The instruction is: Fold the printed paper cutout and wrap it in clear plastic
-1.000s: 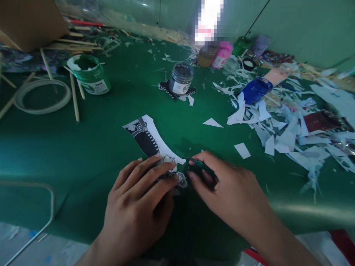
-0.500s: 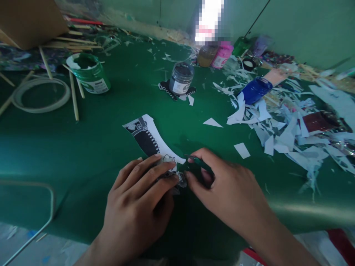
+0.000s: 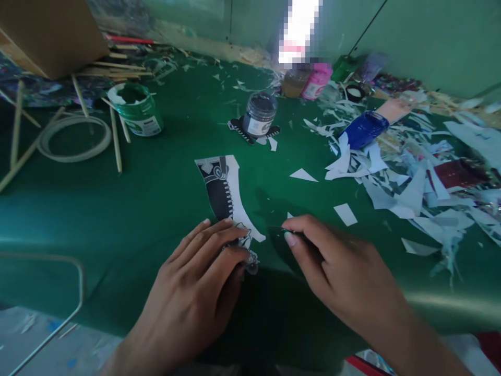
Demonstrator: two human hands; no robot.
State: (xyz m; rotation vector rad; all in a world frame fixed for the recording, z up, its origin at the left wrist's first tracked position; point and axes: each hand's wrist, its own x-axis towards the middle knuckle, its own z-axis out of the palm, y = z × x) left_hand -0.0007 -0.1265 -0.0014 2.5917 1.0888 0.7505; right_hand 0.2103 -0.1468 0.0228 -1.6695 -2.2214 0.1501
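Observation:
A printed paper cutout (image 3: 219, 196) of a black boot with stitching and a buckle, edged by a white margin, lies on the green table in the head view. My left hand (image 3: 199, 282) is closed over its lower part, fingers curled and pressing it down; that part is largely hidden. To the right of the cutout, my right hand (image 3: 336, 261) is closed in a pinch round a slim craft knife (image 3: 282, 228). Only a sliver of the knife shows between thumb and forefinger. A small white paper scrap (image 3: 289, 215) peeks out behind those fingertips.
A grey paint jar (image 3: 259, 117) stands on black cut pieces. Open green paint (image 3: 139, 117), a tape ring (image 3: 74, 156) and sticks (image 3: 116, 141) are at left. Paper offcuts (image 3: 407, 193) and a tipped blue jar (image 3: 364, 129) crowd the right. A metal rod (image 3: 82, 282) bends at lower left.
The cutout has turned more upright under my left hand. My right hand has moved right, away from its edge, and the knife's green handle is now mostly out of sight.

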